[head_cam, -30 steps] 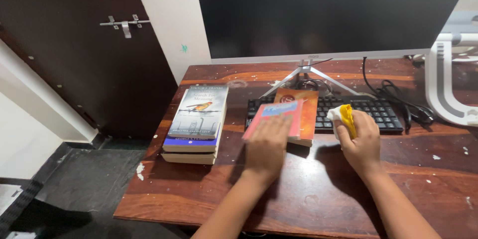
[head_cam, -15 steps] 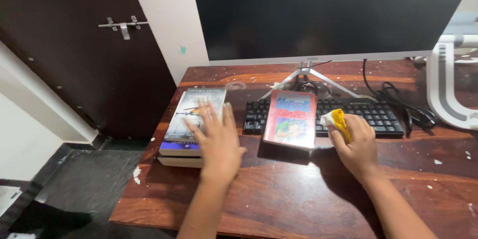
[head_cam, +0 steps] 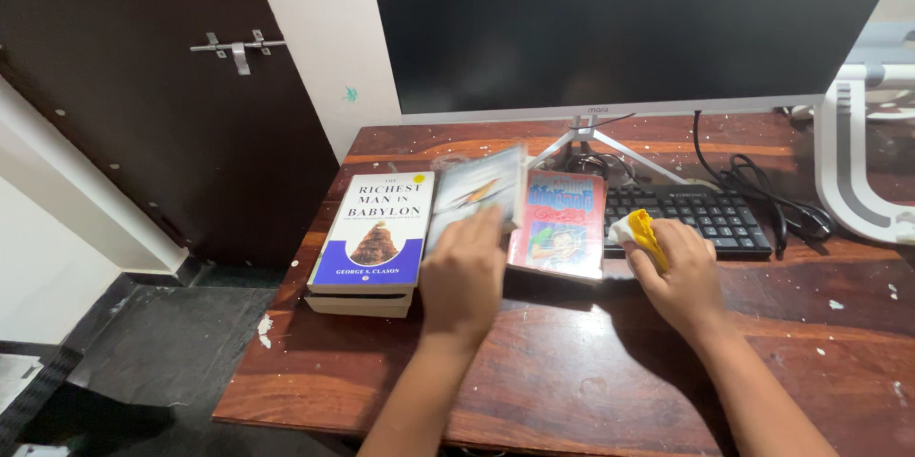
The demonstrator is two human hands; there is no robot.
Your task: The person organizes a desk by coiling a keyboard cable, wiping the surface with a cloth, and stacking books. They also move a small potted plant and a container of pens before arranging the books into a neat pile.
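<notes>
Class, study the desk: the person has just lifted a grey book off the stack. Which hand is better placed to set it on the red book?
Probably the left hand: it grips the grey book beside the red book. The right hand holds a yellow cloth.

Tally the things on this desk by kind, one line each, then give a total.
Books: 3 – white-and-blue book on the stack, grey book lifted by the left hand, red book lying partly on the keyboard
Cloths: 1 – yellow cloth in the right hand
Keyboards: 1 – black keyboard
Monitors: 1 – monitor
Total: 6
</notes>
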